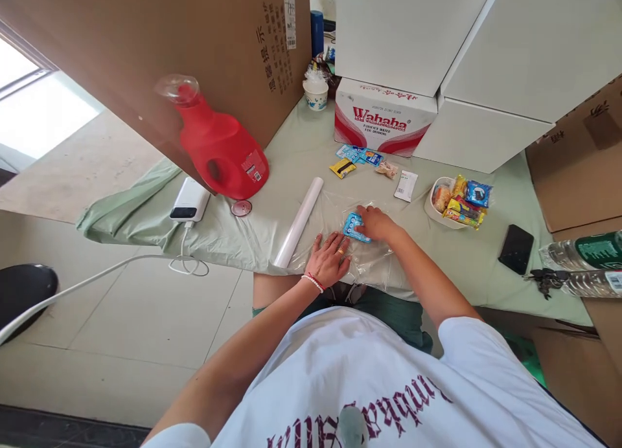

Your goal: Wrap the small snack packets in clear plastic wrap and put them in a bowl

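Observation:
A sheet of clear plastic film (374, 267) lies on the green tablecloth, joined to a white roll (300, 223) at its left. On the film, near the table's front edge, my left hand (328, 260) rests flat with its fingers spread, its fingertips close to a blue packet (350, 226). My right hand (379, 224) has its fingers curled over that packet's right side and hides part of it. Behind the film lie a yellow packet (343, 168), several blue packets (354, 153), a pinkish packet (387, 169) and a white packet (405, 186).
A white bowl (430, 210) of wrapped snacks stands to the right, with a phone (516, 248), keys (547, 280) and plastic bottles (595, 250) beyond. A red jug (218, 150) and a white power bank (190, 199) sit left. A Wahaha box (383, 118) stands behind.

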A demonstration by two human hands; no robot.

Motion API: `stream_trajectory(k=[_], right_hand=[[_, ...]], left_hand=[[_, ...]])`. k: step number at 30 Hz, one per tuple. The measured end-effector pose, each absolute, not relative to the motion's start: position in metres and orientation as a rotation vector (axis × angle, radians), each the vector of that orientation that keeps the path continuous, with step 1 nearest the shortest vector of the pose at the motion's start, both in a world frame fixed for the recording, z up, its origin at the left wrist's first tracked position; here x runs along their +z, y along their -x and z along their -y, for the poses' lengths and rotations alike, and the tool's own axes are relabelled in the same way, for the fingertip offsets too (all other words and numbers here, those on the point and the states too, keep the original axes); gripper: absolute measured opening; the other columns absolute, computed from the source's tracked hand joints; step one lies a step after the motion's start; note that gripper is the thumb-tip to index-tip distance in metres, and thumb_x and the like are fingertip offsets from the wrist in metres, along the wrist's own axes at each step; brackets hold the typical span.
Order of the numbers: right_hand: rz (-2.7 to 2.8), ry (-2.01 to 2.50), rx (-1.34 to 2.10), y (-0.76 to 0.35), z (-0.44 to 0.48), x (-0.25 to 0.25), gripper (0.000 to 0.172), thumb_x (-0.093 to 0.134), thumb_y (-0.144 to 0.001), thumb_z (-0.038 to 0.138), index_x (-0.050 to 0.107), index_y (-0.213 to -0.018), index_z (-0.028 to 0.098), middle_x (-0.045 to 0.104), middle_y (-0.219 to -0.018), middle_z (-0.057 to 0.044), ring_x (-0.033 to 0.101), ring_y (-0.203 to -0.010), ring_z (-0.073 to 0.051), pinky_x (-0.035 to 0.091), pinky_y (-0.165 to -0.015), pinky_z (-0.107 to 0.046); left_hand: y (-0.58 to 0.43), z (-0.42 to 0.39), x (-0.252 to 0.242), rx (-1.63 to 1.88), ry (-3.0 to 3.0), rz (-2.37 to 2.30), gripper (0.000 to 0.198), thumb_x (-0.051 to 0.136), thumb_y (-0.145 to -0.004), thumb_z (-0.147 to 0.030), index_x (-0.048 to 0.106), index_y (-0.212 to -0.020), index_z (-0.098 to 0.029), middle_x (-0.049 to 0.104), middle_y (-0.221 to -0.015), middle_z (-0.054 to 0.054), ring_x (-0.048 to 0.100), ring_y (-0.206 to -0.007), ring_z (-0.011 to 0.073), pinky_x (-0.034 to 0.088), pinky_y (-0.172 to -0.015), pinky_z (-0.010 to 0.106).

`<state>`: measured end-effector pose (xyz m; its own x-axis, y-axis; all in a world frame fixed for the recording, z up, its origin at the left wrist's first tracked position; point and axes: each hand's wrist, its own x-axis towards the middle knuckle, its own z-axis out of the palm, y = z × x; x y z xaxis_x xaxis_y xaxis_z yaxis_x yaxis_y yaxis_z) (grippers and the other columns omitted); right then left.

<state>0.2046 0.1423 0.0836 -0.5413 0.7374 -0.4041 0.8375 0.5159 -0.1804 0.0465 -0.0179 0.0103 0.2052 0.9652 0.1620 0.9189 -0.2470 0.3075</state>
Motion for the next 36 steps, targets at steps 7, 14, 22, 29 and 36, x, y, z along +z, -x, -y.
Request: stream_trajectory(k=[7,14,22,29,36], right_hand=[[-2.679,-1.581,-0.470,-0.215,-0.121,0.074,0.054,0.071,-0.093,0.041,0.061,-0.141,0.019,0.057,-0.140,-0.018,0.048,-0.129,-0.038,0.049,-0.103,-0.050],[-3.030,-1.445,-0.388,-0.191,-0.100,0.046,0.057,0.042,-0.106,0.038,0.047,-0.157,0.013,0.047,-0.161,-0.015,0.037,-0.150,-0.033,0.023,-0.127,-0.053],[-3.021,-1.290,-0.286,-0.177,-0.085,0.017,0.060,0.035,-0.109,0.046,0.046,-0.157,0.013,0.037,-0.168,-0.013,0.027,-0.159,-0.029,0.007,-0.131,-0.061],[-3.078,-1.336,-0.306,-0.181,-0.086,0.011,0.060,0.033,-0.110,0.044,0.042,-0.161,0.014,0.036,-0.168,-0.012,0.028,-0.159,-0.027,0.007,-0.131,-0.058],[-3.091,-1.356,-0.335,-0.182,-0.085,0.009,0.057,0.031,-0.110,0.039,0.041,-0.162,0.017,0.036,-0.168,-0.011,0.029,-0.158,-0.026,0.009,-0.132,-0.058]], left_hand=[[-0.041,0.024,0.033,0.686,-2.173,-1.895,0.044,0.038,-0.106,-0.038,0.065,-0.136,-0.020,0.059,-0.153,0.013,0.040,-0.153,0.0276,0.028,-0.126,0.057],[-0.002,0.004,0.072,0.695,-1.785,-2.408,0.040,0.040,-0.104,-0.041,0.070,-0.121,-0.021,0.064,-0.140,0.015,0.052,-0.139,0.0309,0.041,-0.116,0.052],[0.038,-0.035,0.060,0.093,-1.695,-2.413,0.043,0.059,-0.093,-0.040,0.063,-0.125,-0.013,0.052,-0.151,0.023,0.037,-0.151,0.0395,0.041,-0.116,0.055],[0.050,-0.032,0.083,0.169,-1.436,-2.351,0.051,0.044,-0.102,-0.050,0.046,-0.138,-0.013,0.075,-0.102,0.016,0.073,-0.099,0.0347,0.056,-0.082,0.041],[0.041,-0.026,0.078,0.175,-1.360,-2.487,0.050,0.042,-0.102,-0.049,0.049,-0.137,-0.013,0.073,-0.117,0.022,0.072,-0.107,0.0388,0.055,-0.086,0.045]])
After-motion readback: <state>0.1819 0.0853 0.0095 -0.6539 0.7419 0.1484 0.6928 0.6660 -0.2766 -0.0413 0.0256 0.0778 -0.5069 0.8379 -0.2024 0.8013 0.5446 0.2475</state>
